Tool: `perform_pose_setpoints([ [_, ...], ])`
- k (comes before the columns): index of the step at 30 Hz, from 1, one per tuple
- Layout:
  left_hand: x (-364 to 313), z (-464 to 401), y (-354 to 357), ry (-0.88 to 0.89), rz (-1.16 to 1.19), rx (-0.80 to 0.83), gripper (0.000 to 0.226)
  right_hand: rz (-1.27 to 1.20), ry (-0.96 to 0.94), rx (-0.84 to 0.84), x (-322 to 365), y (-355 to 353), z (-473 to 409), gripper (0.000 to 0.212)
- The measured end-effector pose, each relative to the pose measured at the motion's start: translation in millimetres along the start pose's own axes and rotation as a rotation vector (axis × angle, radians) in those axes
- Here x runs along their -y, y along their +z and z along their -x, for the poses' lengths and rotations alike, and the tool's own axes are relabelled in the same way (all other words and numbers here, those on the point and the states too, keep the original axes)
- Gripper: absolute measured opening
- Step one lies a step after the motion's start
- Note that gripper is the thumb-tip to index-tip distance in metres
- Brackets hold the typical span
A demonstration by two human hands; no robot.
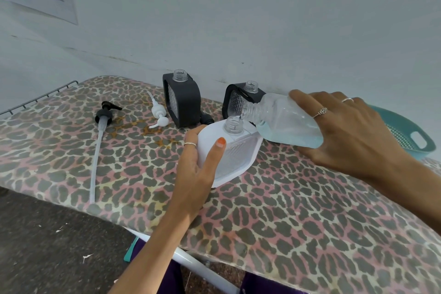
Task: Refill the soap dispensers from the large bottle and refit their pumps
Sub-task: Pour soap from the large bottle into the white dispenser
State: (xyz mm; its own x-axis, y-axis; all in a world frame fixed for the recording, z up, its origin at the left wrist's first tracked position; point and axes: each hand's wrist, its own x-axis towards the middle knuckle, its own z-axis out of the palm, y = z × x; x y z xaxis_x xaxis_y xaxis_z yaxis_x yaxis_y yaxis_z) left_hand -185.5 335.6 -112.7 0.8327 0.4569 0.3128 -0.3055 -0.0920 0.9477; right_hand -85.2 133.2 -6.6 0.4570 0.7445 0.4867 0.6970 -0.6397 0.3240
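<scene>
Her right hand [346, 131] has its fingers clamped around the large bottle [284, 122], tipped so its mouth hangs just above the white dispenser [229, 150], which her left hand [198, 174] steadies with thumb and fingers curled round it. The neck is narrow; a steeper tilt could send the blue soap surging past it onto the patterned surface [310, 210]. Beyond her fingers, two black dispensers [183, 100] wait open.
</scene>
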Motion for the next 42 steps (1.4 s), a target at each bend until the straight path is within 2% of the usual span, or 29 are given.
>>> perform_pose_setpoints([
  [16, -0.4, 0.4, -0.1, -0.001, 0.000, 0.013, 0.054, 0.005, -0.014, -0.003, -2.3, 0.7, -2.4, 0.078],
  [28, -0.4, 0.0, 0.6, -0.001, 0.017, 0.009, 0.051, 0.019, 0.001, 0.043, -4.2, -1.3, -4.3, 0.073],
  [42, -0.8, 0.0, 0.5, 0.013, 0.012, 0.017, 0.036, 0.006, 0.004, 0.062, -4.0, -4.2, -5.7, 0.067],
])
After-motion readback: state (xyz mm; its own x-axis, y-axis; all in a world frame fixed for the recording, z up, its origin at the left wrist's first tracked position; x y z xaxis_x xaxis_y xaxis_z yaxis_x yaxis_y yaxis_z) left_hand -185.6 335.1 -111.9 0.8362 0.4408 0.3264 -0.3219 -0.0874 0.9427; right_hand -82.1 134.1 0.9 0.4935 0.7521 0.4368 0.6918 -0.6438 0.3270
